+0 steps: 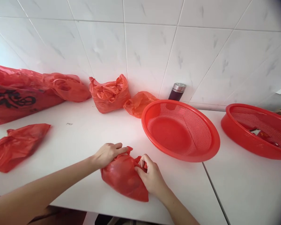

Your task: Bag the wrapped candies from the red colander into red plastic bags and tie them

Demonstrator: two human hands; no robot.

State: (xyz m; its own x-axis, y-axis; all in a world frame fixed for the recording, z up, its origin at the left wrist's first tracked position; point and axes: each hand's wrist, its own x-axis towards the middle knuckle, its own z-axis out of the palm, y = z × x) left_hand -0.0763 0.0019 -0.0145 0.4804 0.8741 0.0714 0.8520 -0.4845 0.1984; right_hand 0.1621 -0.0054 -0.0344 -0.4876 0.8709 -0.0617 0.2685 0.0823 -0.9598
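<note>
A filled red plastic bag point(125, 178) rests on the white table near its front edge, between my hands. My left hand point(109, 154) is closed on the bag's upper left, where a twisted end of plastic sticks up past the fingers. With thumb and fingers pinched, my right hand point(151, 173) grips the bag's upper right side. What the bag contains is hidden; only rounded bulges show through the plastic. Just beyond my right hand stands an open red mesh basket point(180, 131), tilted, with nothing visible inside.
Another red basket point(255, 145) at the right holds small packets. Along the tiled wall are a dark flask point(177, 91), an upright red bag point(111, 97), an orange-red bag point(140, 103) and a large printed bag point(21, 100). A loose red bag point(18, 147) lies at left.
</note>
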